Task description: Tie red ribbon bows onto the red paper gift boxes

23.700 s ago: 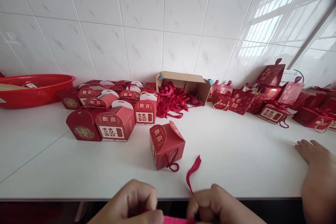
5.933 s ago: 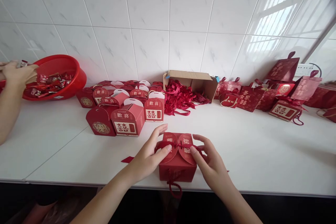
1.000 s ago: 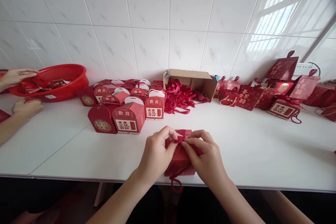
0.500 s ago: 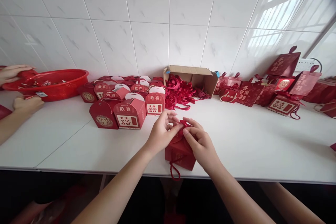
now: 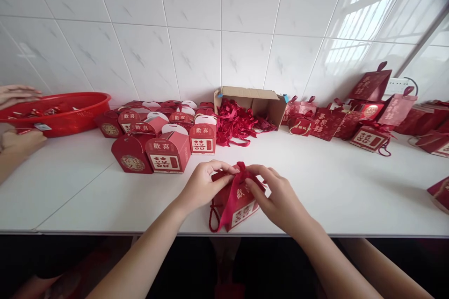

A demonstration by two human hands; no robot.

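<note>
Near the table's front edge sits a red gift box [image 5: 245, 198] with a printed front and a dark red cord loop at its left. A red ribbon [image 5: 231, 201] runs from the top of the box down over its face. My left hand [image 5: 206, 182] pinches the ribbon at the top from the left, fingers closed. From the right, my right hand [image 5: 271, 189] has its thumb and fingers closed on the same ribbon at the box's top. The ribbon between my fingertips is partly hidden.
Several red boxes [image 5: 168, 154] stand grouped at left. Behind is a cardboard box [image 5: 270, 103] with a heap of red ribbons [image 5: 235, 121]. Finished-looking gift boxes [image 5: 366, 138] are stacked at right. Another person's hands [image 5: 24, 140] are at a red basin [image 5: 80, 114], far left.
The gift box has turned, so its printed front and a hanging ribbon length now show. The cord loop has shifted left. A red box has come further into view at the right edge.
</note>
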